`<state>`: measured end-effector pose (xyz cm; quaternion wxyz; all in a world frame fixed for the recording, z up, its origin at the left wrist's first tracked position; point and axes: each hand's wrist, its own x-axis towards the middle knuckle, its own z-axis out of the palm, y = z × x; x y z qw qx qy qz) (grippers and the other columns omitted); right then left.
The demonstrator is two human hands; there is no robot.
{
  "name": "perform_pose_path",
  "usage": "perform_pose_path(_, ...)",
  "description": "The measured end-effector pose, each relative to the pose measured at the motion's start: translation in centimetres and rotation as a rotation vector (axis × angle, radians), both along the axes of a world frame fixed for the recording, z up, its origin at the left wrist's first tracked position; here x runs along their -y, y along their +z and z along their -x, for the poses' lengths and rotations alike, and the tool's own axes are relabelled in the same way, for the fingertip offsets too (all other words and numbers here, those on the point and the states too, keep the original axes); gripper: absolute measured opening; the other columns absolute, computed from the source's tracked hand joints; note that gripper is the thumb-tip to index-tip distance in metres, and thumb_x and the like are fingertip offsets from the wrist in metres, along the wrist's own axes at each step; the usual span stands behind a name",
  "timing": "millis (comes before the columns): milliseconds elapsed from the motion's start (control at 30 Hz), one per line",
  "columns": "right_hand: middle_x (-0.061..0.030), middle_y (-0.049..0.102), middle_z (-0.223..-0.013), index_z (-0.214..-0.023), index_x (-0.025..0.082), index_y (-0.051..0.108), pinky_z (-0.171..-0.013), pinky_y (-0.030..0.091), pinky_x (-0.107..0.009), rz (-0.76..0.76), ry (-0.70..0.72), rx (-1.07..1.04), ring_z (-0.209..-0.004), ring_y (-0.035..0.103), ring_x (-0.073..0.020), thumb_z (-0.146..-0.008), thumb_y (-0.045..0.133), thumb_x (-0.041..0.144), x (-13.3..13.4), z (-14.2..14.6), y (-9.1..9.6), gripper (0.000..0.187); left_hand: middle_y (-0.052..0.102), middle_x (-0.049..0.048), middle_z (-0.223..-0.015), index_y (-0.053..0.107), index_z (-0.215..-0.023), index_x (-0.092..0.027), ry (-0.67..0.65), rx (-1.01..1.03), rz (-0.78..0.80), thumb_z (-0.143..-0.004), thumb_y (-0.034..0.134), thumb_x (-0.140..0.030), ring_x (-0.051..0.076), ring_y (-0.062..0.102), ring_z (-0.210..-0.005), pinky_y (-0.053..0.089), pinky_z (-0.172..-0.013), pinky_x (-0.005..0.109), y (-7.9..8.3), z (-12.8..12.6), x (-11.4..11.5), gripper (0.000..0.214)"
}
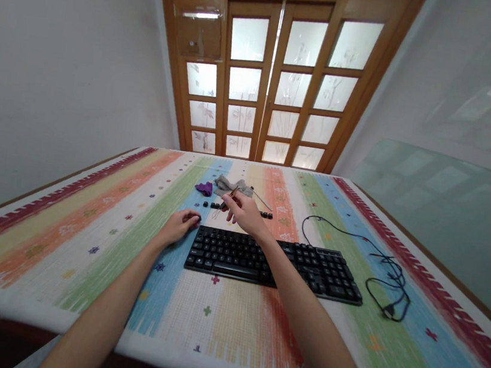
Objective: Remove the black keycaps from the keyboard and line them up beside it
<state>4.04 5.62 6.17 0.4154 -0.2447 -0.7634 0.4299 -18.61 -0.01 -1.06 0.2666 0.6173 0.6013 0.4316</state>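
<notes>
A black keyboard (236,254) lies on the striped tablecloth in front of me. My left hand (179,226) rests by its upper left corner, thumb and finger pinched on a small black keycap (199,218). Above the keyboard's back edge, my right hand (244,211) is closed on a wire keycap puller (217,213), its thin wire loops pointing down and left. Behind the keyboard runs a row of loose black keycaps (265,215), partly hidden by my right hand. My right forearm crosses over the keyboard and covers some keys.
A grey cloth (227,183) and a purple cloth (204,188) lie beyond the keycaps. A thin rod (263,199) extends from beside the grey cloth. The keyboard's black cable (389,275) lies coiled at the right. Wooden glazed doors (268,78) stand past the table's far edge.
</notes>
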Motion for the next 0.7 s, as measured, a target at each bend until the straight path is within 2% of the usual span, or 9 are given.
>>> perform_pose_path(133, -0.0017, 0.065, -0.071, -0.089, 0.016, 0.059, -0.039, 0.044, -0.018, -0.002, 0.041, -0.018, -0.047, 0.058, -0.0090, -0.092, 0.051, 0.048, 0.8, 0.3, 0.8, 0.033, 0.072, 0.0072, -0.081, 0.066, -0.097, -0.015, 0.099, -0.011, -0.047, -0.077, 0.057, -0.057, 0.021, 0.066, -0.073, 0.052, -0.072, 0.034, -0.5, 0.2, -1.2, 0.047)
perform_pose_path(267, 0.0000, 0.064, -0.070, -0.086, 0.016, 0.059, -0.046, 0.046, -0.018, -0.067, 0.068, 0.018, -0.047, 0.058, -0.0075, -0.094, 0.052, 0.043, 2.0, 0.7, 1.4, 0.029, 0.073, 0.0080, -0.091, 0.068, -0.094, -0.016, 0.175, -0.158, -0.097, -0.082, 0.052, -0.048, 0.022, 0.066, -0.082, 0.050, -0.080, 0.033, -0.4, 0.2, -2.7, 0.038)
perform_pose_path(433, -0.0001, 0.063, -0.069, -0.081, 0.016, 0.058, -0.049, 0.047, -0.020, -0.111, 0.067, 0.056, -0.049, 0.059, -0.0083, -0.095, 0.051, 0.038, 2.2, 0.6, 1.6, 0.027, 0.065, 0.0026, -0.070, 0.064, -0.095, -0.016, 0.268, -0.337, -0.093, -0.084, 0.050, -0.036, 0.020, 0.061, -0.068, 0.048, -0.071, 0.032, -0.7, 0.0, -4.0, 0.027)
perform_pose_path(533, -0.0002, 0.064, -0.069, -0.081, 0.016, 0.058, -0.049, 0.046, -0.019, -0.104, 0.052, 0.060, -0.049, 0.059, -0.0082, -0.095, 0.051, 0.038, 1.8, 0.4, 1.4, 0.027, 0.062, 0.0029, -0.069, 0.062, -0.089, -0.017, 0.279, -0.431, -0.093, -0.085, 0.049, -0.033, 0.020, 0.060, -0.067, 0.047, -0.071, 0.032, -1.1, -0.1, -4.4, 0.021)
perform_pose_path(700, -0.0003, 0.065, -0.069, -0.081, 0.016, 0.059, -0.047, 0.046, -0.019, -0.103, 0.030, 0.062, -0.048, 0.058, -0.0080, -0.095, 0.050, 0.043, 1.4, 0.2, 1.3, 0.031, 0.066, 0.0090, -0.081, 0.065, -0.082, -0.018, 0.267, -0.561, -0.151, -0.086, 0.049, -0.035, 0.024, 0.062, -0.081, 0.048, -0.082, 0.036, -1.4, 0.3, -4.2, 0.023)
